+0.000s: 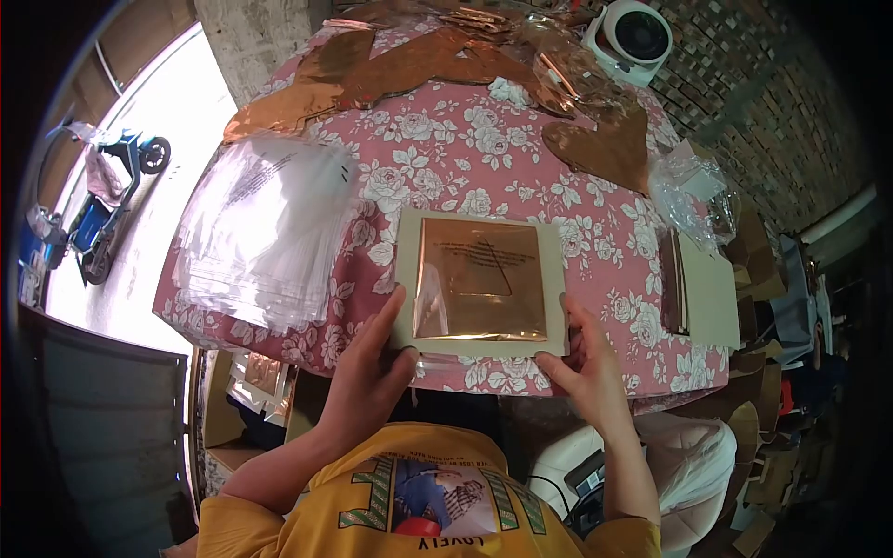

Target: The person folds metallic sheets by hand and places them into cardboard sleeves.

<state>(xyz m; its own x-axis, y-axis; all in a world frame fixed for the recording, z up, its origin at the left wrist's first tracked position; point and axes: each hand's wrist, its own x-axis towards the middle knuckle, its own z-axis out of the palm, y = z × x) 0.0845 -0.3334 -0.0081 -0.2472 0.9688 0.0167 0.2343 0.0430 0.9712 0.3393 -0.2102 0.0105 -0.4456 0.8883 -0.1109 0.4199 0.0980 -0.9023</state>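
A copper-coloured foil packet (pixel 479 312) with printed lettering lies flat on a larger pale grey-beige cardboard sheet (pixel 555 260). My left hand (pixel 374 358) grips the sheet's lower left corner, its thumb at the front edge and its fingers along the side. At the lower right corner my right hand (pixel 588 358) holds the same sheet, thumb in front and fingers up the right edge. The sheet is at the table's front edge, close before my body. To the left of it lies a thick stack of clear plastic bags (pixel 265 232).
A pink floral cloth covers the table (pixel 437 139). Large copper-coloured foil pieces (pixel 419 70) lie along the back, near a white fan (pixel 635 39). On the right are more cardboard sheets (pixel 709 293) and crumpled clear plastic (pixel 693 191). A scooter (pixel 107 191) stands outside the doorway.
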